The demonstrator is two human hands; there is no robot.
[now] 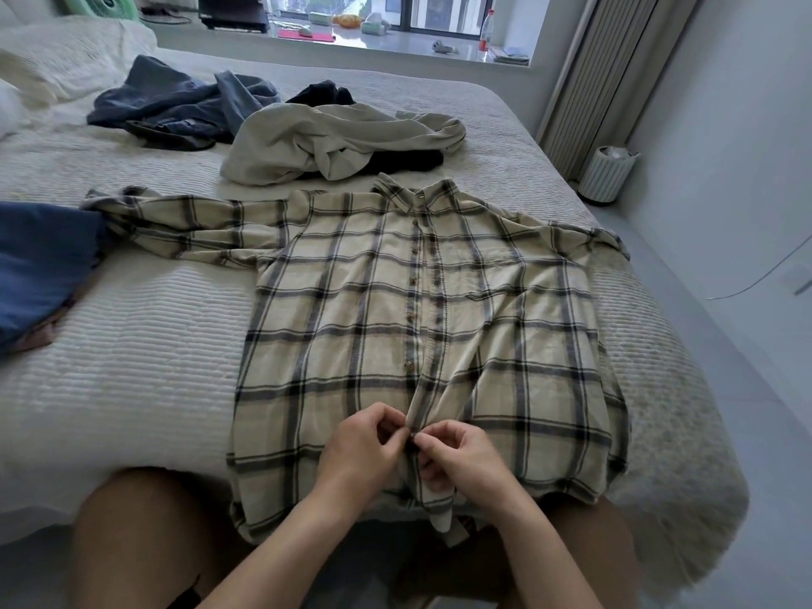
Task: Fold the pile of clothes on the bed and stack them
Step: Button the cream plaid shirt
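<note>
A cream plaid shirt (422, 327) lies spread face up on the bed (132, 353), collar toward the window, its hem hanging over the near edge. Both hands meet at the button placket near the hem: the left hand (358, 450) pinches the left strip of the placket between thumb and fingers, and the right hand (457, 461) pinches the right strip just beside it. Beyond the collar lie a crumpled beige garment (325, 142) and dark blue clothes (175, 103). Another blue garment (39, 261) sits at the left, touching the shirt's sleeve.
</note>
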